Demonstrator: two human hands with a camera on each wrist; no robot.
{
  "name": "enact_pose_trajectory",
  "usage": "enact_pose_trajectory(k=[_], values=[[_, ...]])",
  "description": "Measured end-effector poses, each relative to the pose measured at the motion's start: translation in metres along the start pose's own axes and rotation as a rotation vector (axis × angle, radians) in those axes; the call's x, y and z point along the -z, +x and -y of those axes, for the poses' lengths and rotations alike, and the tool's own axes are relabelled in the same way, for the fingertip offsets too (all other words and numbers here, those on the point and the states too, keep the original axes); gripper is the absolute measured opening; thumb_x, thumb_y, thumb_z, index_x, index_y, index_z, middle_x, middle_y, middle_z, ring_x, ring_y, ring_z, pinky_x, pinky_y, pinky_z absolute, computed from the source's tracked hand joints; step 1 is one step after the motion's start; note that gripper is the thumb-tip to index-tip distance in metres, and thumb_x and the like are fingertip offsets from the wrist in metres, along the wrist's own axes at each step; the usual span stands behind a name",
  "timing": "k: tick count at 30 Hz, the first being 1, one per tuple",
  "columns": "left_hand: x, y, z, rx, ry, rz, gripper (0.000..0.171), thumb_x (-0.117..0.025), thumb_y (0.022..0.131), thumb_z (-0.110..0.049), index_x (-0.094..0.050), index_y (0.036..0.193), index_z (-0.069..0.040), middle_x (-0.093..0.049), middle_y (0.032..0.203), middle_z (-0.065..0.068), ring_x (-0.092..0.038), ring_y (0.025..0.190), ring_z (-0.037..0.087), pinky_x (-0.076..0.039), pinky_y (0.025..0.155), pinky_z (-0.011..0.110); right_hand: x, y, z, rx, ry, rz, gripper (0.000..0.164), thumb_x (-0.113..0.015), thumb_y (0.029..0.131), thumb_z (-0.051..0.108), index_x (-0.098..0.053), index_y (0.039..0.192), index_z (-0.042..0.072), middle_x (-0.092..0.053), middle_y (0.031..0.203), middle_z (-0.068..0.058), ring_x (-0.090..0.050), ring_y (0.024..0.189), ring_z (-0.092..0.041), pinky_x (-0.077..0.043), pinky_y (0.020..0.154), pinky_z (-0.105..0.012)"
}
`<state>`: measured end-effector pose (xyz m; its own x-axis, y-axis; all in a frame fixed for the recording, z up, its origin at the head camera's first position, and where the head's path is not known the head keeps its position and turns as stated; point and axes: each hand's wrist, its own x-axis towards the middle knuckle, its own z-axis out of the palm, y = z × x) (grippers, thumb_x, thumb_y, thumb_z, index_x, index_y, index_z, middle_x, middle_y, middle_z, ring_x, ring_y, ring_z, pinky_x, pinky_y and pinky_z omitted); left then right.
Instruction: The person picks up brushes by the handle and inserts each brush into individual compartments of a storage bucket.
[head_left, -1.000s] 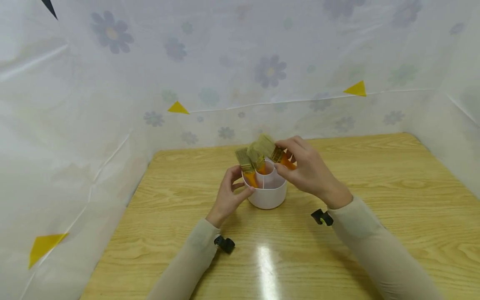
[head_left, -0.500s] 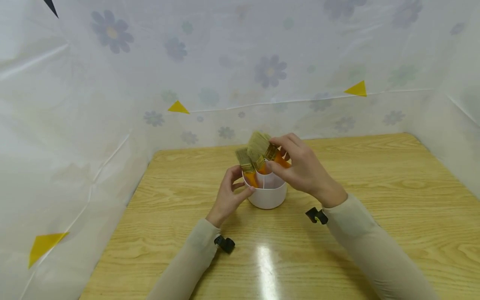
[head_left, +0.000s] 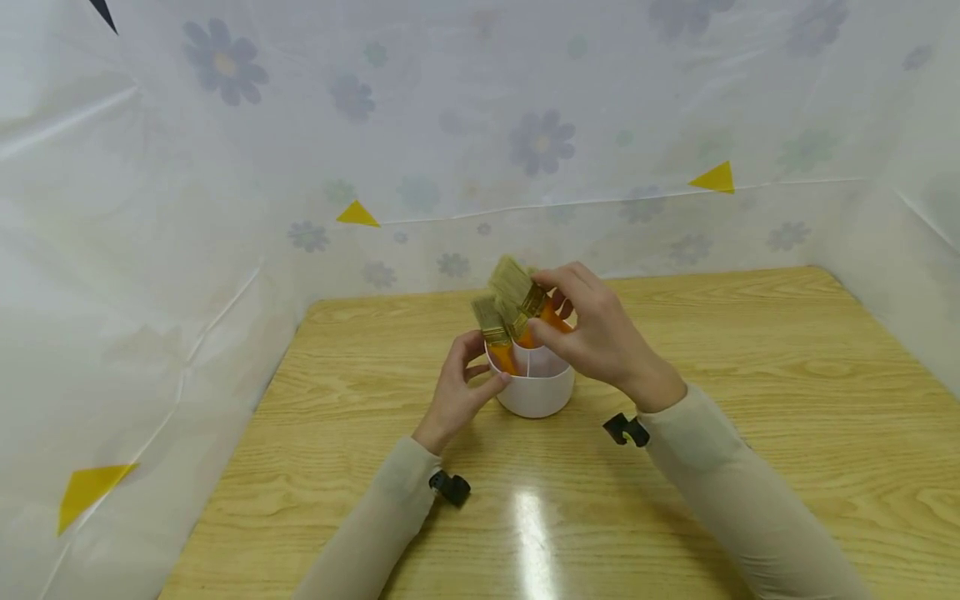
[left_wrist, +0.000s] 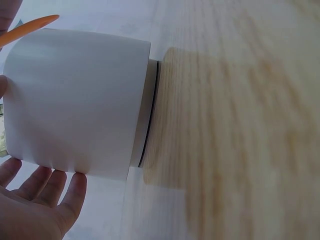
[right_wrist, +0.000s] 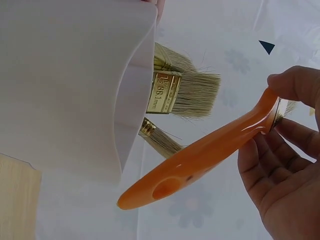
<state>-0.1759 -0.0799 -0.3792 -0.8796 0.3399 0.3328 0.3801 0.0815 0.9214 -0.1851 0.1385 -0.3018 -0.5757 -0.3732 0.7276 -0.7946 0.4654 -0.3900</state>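
A round white desk organizer (head_left: pixel 536 397) with inner dividers stands on the table. My left hand (head_left: pixel 462 390) grips its left side, thumb at the front rim; in the left wrist view, fingers (left_wrist: pixel 75 192) lie along the white wall. My right hand (head_left: pixel 603 333) pinches a paintbrush by its metal band, above the organizer. Its orange handle (right_wrist: pixel 200 155) points down past the organizer's mouth in the right wrist view, and its bristles (head_left: pixel 512 279) tilt up and left. Other paintbrushes (right_wrist: pixel 195 94) stand bristles up in the organizer, one a narrow brush (right_wrist: pixel 165 142).
The wooden table (head_left: pixel 337 517) spreads around the organizer. White sheeting with flower prints (head_left: pixel 542 143) encloses the back and sides, with yellow tape pieces (head_left: pixel 714 178) on it. Black wrist cameras (head_left: pixel 450 489) sit on both sleeves.
My right hand has moved left with the paintbrush, bringing its bristles over the other brushes. The left hand and organizer have stayed in place.
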Motion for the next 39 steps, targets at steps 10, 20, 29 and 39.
enact_pose_trajectory(k=[10,20,29,39], values=[[0.000,0.000,0.000,0.021,-0.001,0.001,0.061,-0.064,0.087,0.001,-0.034,0.140,0.002,-0.040,0.139,0.021,-0.040,0.127,0.037,-0.037,0.101,0.057,-0.002,0.003,0.003,0.001,0.034,-0.033,0.047,-0.072,0.079,0.004,-0.058,0.124,0.002,-0.058,0.105,-0.008,-0.055,0.082,-0.014,-0.051,0.068,-0.031],[-0.001,0.000,0.000,0.015,-0.001,-0.002,0.061,-0.064,0.087,0.001,-0.035,0.140,0.003,-0.041,0.138,0.021,-0.040,0.127,0.037,-0.037,0.101,0.056,-0.004,0.005,0.003,0.035,0.051,-0.064,0.046,-0.071,0.080,0.004,-0.057,0.124,0.002,-0.057,0.108,-0.008,-0.055,0.083,-0.015,-0.050,0.069,-0.029],[0.000,0.000,0.000,0.006,-0.004,-0.007,0.061,-0.065,0.087,0.001,-0.035,0.140,0.002,-0.042,0.138,0.020,-0.041,0.126,0.036,-0.037,0.101,0.056,-0.006,0.009,0.005,0.048,0.081,-0.092,0.046,-0.073,0.080,0.003,-0.057,0.123,0.001,-0.058,0.107,-0.008,-0.055,0.082,-0.016,-0.050,0.068,-0.030],[0.000,0.000,0.001,0.002,-0.002,-0.004,0.061,-0.064,0.087,0.001,-0.035,0.141,0.002,-0.042,0.138,0.020,-0.041,0.126,0.036,-0.038,0.101,0.056,-0.009,0.011,0.008,0.051,0.097,-0.104,0.046,-0.073,0.080,0.004,-0.057,0.123,0.001,-0.058,0.107,-0.009,-0.055,0.083,-0.016,-0.050,0.069,-0.029]])
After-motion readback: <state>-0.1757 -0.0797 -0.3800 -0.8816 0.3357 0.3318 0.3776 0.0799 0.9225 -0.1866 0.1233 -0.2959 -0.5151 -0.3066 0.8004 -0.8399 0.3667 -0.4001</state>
